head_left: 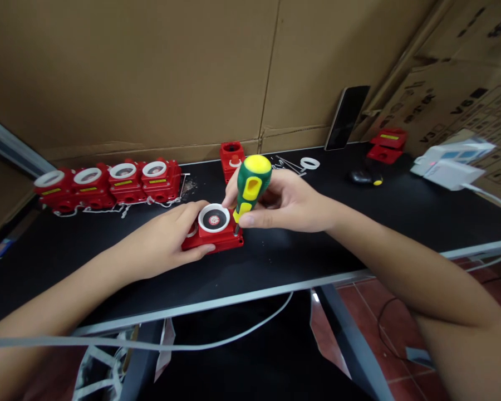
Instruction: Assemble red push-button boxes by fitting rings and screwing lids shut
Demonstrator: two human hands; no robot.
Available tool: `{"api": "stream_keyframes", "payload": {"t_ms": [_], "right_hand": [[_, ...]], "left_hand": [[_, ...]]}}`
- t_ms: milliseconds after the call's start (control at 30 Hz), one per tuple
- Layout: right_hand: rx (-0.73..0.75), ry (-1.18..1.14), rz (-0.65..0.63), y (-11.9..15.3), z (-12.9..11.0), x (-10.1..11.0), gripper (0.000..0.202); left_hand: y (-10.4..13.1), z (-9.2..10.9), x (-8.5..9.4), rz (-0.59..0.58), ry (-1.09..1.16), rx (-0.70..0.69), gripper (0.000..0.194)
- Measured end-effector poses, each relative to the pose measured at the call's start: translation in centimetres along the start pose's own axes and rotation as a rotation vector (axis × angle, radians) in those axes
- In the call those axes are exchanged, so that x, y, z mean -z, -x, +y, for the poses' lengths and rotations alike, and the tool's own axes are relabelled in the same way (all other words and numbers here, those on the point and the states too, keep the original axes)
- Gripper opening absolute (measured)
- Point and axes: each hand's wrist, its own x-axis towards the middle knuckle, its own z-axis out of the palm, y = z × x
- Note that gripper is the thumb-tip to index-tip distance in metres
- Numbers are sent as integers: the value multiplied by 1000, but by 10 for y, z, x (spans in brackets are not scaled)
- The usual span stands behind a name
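Note:
A red box-shaped housing (223,243) with a white ring and a dark round window lies on the black table. My left hand (173,239) grips its left side, thumb along the front edge and fingers behind. A green and yellow screwdriver (250,186) stands nearly upright in my right hand (286,200), its handle between thumb and fingers. Its tip meets a screw (236,234) at the housing's right front corner. Some right-hand fingers are hidden behind the handle.
Several finished-looking red housings (127,181) with white rings stand in a row at left. Behind are an open red part (231,159), loose screws (281,163) and a white ring (309,163). A phone (347,117) leans on cardboard. A white cable (234,337) crosses the front.

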Motion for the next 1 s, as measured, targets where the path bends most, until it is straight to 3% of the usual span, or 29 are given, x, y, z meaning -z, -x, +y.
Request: {"api": "stream_keyframes", "payload": {"t_ms": [233,333,500,800,900,1000], "right_hand": [[-36,-201,-196,3,-10,12,38],[-41,-220,-199,2,-8,11,34],[-68,-217,-81,0,0,5,34],[-114,-156,217,0,6,-17,62],[-98,-175,155,0,4,-15,60],[-94,-231,-9,1,-1,-4,49]], "left_hand": [[1,0,0,-3,2,13,67],[0,-1,-2,-4,-1,9,68],[-1,-1,-3,-3,-12,-2,71],[-1,1,-3,14,-28,-13,67],[0,1,-5,18,-16,-53,64],[2,0,-6,-1,8,-79,62]]}}
